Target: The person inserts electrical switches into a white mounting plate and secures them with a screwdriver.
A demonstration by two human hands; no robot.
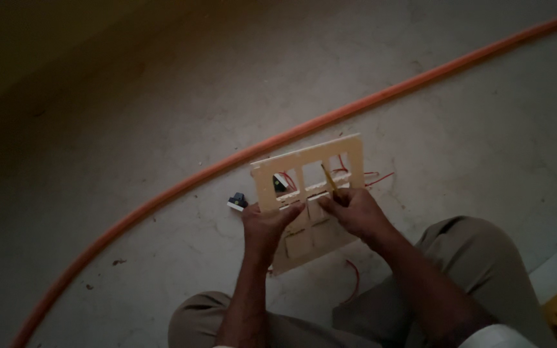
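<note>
While my left hand grips the cream plastic switch-plate frame with its rectangular cut-outs, held tilted above the rough grey concrete floor, my right hand is closed on a thin yellow-handled screwdriver set against the frame's crossbar. I judge a fixing is being worked; steady pressure matters. Thin red wires trail behind.

Both forearms reach forward from my lap, converging in front of my knees. Left hand: fingers curled, thumb on top, clamped on what it holds, wrist straight. Right hand: fingers pinched closed near the fingertips, knuckles up, wrist bent slightly inward. Hands sit just beside each other, not touching. Knees bent, spread apart.
</note>
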